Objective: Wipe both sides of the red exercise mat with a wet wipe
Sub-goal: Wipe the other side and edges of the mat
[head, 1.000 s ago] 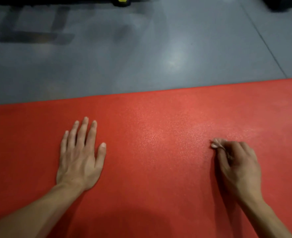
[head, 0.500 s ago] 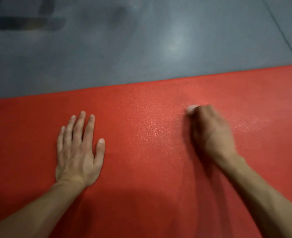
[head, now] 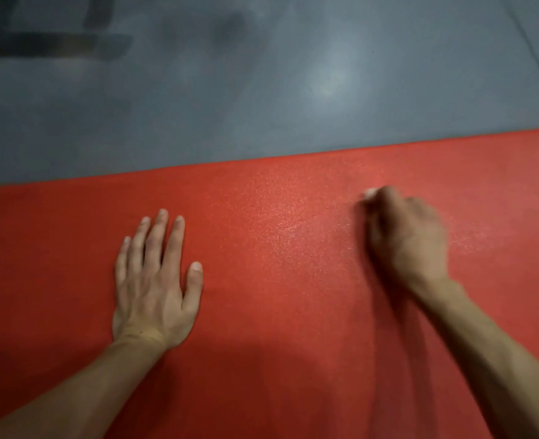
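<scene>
The red exercise mat (head: 277, 296) lies flat across the lower half of the view, its far edge running from left up to the right. My left hand (head: 154, 286) rests on it palm down with fingers straight. Further right, my right hand (head: 404, 236) is blurred by motion, its fingers curled round a small white wet wipe (head: 370, 193). Only a tip of the wipe shows past the fingers, pressed on the mat not far from the far edge.
Grey floor (head: 261, 90) stretches beyond the mat's far edge, with a light glare at right of centre. A dark blurred shape (head: 52, 45) lies at the upper left. A thin floor seam runs along the upper right.
My right hand has slid with the wipe up and to the left across the mat toward its far edge. My left hand has stayed flat in place.
</scene>
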### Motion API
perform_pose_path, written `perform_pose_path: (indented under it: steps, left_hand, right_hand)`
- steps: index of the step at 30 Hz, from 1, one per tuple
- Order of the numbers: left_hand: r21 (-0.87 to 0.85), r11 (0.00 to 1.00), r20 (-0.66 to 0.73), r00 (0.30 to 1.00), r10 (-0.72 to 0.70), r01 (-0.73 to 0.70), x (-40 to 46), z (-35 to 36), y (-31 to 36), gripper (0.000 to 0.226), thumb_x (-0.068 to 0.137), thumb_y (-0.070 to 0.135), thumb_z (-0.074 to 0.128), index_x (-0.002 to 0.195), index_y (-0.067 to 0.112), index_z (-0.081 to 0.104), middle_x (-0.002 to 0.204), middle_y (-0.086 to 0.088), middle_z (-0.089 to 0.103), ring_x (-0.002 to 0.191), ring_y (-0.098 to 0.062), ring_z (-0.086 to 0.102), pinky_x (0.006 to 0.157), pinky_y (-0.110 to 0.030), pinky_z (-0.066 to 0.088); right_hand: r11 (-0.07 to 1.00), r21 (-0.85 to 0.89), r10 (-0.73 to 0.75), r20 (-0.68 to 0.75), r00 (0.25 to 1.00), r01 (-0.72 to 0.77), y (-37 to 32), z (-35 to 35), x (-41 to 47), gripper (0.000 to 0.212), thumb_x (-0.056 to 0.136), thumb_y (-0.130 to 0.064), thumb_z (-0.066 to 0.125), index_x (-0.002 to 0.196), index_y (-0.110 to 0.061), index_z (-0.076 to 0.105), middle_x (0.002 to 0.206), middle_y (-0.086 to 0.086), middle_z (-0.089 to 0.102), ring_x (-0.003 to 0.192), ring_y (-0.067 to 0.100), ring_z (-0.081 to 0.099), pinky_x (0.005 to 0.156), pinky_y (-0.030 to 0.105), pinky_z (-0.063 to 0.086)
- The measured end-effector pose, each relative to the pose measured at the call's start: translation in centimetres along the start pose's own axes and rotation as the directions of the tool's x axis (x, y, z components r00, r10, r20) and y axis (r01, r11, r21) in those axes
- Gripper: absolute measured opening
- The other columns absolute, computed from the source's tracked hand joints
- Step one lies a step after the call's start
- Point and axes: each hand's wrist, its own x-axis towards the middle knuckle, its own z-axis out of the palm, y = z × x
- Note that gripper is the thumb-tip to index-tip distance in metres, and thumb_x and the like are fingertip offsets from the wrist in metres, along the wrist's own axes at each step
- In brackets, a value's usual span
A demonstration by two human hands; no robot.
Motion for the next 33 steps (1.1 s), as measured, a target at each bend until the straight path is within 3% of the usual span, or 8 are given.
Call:
perform_pose_path:
  steps: [3, 6, 10, 18, 21, 25, 28, 33]
  left_hand:
    - [0.008, 1.000, 0.017, 1.000, -0.005, 0.005, -0.1, 0.0, -0.1, 0.070, 0.097, 0.044, 0.033, 0.160, 0.015, 0.031, 0.169, -0.009, 0.022, 0.157, -0.028, 0.016, 0.127, -0.052, 0.013]
    - [0.015, 1.000, 0.021, 1.000, -0.007, 0.006, 0.0, -0.1, 0.0, 0.071, 0.096, 0.044, 0.033, 0.160, 0.014, 0.032, 0.169, -0.009, 0.022, 0.157, -0.029, 0.017, 0.126, -0.053, 0.014]
    - [0.022, 1.000, 0.011, 1.000, -0.001, 0.001, 0.0, -0.2, 0.1, 0.071, 0.095, 0.044, 0.034, 0.159, 0.013, 0.033, 0.169, -0.009, 0.024, 0.156, -0.030, 0.019, 0.125, -0.054, 0.017]
    - [0.008, 1.000, 0.015, 1.000, 0.003, -0.003, 0.2, -0.3, 0.0, 0.070, 0.095, 0.042, 0.036, 0.159, 0.013, 0.034, 0.168, -0.009, 0.025, 0.156, -0.029, 0.020, 0.125, -0.055, 0.018]
    - [0.003, 1.000, 0.023, 1.000, 0.002, -0.002, 0.3, -0.3, 0.0, 0.071, 0.095, 0.042, 0.036, 0.159, 0.013, 0.034, 0.168, -0.009, 0.026, 0.156, -0.030, 0.021, 0.124, -0.056, 0.019]
    - [0.012, 1.000, 0.010, 1.000, 0.011, -0.012, 0.3, -0.3, 0.0, 0.072, 0.094, 0.042, 0.037, 0.158, 0.012, 0.036, 0.168, -0.009, 0.025, 0.156, -0.030, 0.022, 0.124, -0.055, 0.019]
    - [-0.001, 1.000, 0.003, 1.000, 0.015, -0.015, 0.2, -0.4, -0.1, 0.071, 0.094, 0.042, 0.037, 0.159, 0.012, 0.035, 0.168, -0.009, 0.025, 0.156, -0.030, 0.022, 0.125, -0.055, 0.018]
    - [0.007, 1.000, 0.030, 1.000, 0.008, -0.008, 0.5, -0.5, -0.1, 0.071, 0.095, 0.042, 0.036, 0.159, 0.012, 0.034, 0.168, -0.010, 0.025, 0.156, -0.030, 0.020, 0.125, -0.056, 0.018]
  right_hand:
    - [0.976, 0.036, 0.216, -0.058, 0.975, -0.215, -0.4, -0.1, 1.3, 0.010, 0.098, -0.021, 0.054, 0.096, -0.012, 0.056, 0.070, 0.023, 0.059, 0.064, 0.044, 0.056, 0.054, 0.042, 0.035]
    - [0.984, 0.149, -0.105, 0.014, 0.994, 0.102, -8.5, 2.5, 0.7, 0.010, 0.090, -0.017, 0.065, 0.090, -0.015, 0.055, 0.068, 0.010, 0.058, 0.064, 0.036, 0.053, 0.058, 0.040, 0.029]
    - [0.837, 0.195, -0.534, 0.082, 0.842, 0.512, -13.0, 3.7, 1.2, 0.021, 0.075, -0.013, 0.070, 0.090, -0.017, 0.056, 0.077, 0.002, 0.064, 0.070, 0.031, 0.050, 0.065, 0.039, 0.036]
    - [0.983, 0.016, 0.181, -0.056, 0.982, -0.180, -0.8, 1.9, 7.6, 0.009, 0.096, -0.019, 0.051, 0.092, -0.011, 0.049, 0.069, 0.025, 0.054, 0.067, 0.044, 0.053, 0.057, 0.048, 0.041]
    - [0.976, 0.173, -0.137, 0.000, 0.991, 0.135, -9.9, 4.5, 6.6, 0.017, 0.075, -0.005, 0.062, 0.090, -0.009, 0.055, 0.068, 0.016, 0.058, 0.065, 0.037, 0.052, 0.058, 0.042, 0.040]
    - [0.804, 0.254, -0.568, 0.058, 0.821, 0.538, -18.4, 6.3, 5.4, 0.013, 0.082, -0.013, 0.061, 0.095, -0.015, 0.060, 0.080, 0.004, 0.067, 0.071, 0.033, 0.052, 0.065, 0.040, 0.037]
    - [0.892, 0.197, -0.415, 0.002, 0.910, 0.406, -12.0, 5.2, 7.2, 0.013, 0.086, -0.012, 0.066, 0.095, -0.019, 0.059, 0.077, 0.005, 0.068, 0.067, 0.034, 0.056, 0.063, 0.039, 0.032]
    - [0.969, 0.006, 0.247, -0.025, 0.969, -0.247, 1.2, 1.8, 9.6, 0.025, 0.101, -0.033, 0.050, 0.098, -0.009, 0.055, 0.083, 0.030, 0.064, 0.077, 0.049, 0.058, 0.061, 0.047, 0.041]
